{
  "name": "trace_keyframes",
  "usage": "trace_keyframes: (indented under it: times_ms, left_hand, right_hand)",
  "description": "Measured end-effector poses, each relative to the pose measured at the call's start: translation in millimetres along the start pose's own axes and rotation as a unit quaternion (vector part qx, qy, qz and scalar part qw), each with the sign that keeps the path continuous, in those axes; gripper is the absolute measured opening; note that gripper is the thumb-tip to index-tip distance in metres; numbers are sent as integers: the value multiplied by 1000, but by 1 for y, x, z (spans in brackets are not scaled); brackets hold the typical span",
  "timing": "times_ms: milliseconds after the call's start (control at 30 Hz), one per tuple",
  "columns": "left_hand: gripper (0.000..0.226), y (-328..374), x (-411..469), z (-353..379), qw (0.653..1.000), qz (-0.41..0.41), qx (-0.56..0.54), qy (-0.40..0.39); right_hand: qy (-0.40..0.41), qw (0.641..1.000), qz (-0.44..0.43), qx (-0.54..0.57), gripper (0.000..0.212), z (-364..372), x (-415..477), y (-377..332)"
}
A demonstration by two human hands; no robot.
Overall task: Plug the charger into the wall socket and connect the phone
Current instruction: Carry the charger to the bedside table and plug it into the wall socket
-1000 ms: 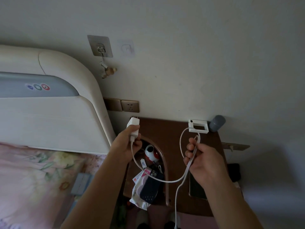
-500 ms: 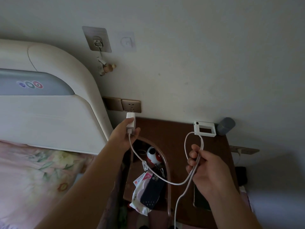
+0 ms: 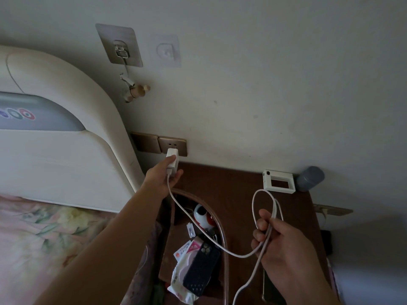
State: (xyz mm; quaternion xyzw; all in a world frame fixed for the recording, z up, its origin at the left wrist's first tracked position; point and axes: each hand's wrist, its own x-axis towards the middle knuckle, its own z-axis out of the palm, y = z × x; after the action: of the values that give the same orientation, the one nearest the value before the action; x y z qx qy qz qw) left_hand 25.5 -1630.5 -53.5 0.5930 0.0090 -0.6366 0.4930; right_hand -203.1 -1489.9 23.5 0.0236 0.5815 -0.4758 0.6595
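Note:
My left hand (image 3: 164, 177) grips a white charger block (image 3: 171, 158) and holds its prongs right at the gold wall socket (image 3: 174, 145); I cannot tell how far they are in. A white cable (image 3: 198, 227) runs from the charger down to my right hand (image 3: 284, 245), which is closed around a loop of it above the brown nightstand (image 3: 231, 190). A dark phone (image 3: 201, 269) lies face down in the nightstand's recess on some packets. Under my right wrist the edge of another flat dark device (image 3: 269, 289) shows.
A cream headboard (image 3: 66, 155) and floral bedding (image 3: 44, 238) fill the left. On the nightstand stand a white framed gadget (image 3: 279, 181), a grey cylinder (image 3: 310, 178) and a red-and-white round object (image 3: 203, 215). Adhesive hooks (image 3: 120, 46) hang on the wall above.
My left hand has carried the charger up from above the nightstand to the wall socket. My right hand has kept its hold on the cable loop and sunk slightly.

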Motion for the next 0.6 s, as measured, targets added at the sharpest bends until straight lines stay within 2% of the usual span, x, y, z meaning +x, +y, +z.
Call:
trace_keyframes:
  times_ms: [167,600]
  left_hand:
    - [47,0,14,2,1000,7,1,9]
    - [54,0,41,-1,1000,0,-6,14]
  right_hand:
    - [4,1000,0,2,21,5,3,-1]
    - [24,1000,7,-8,21,10,11,5]
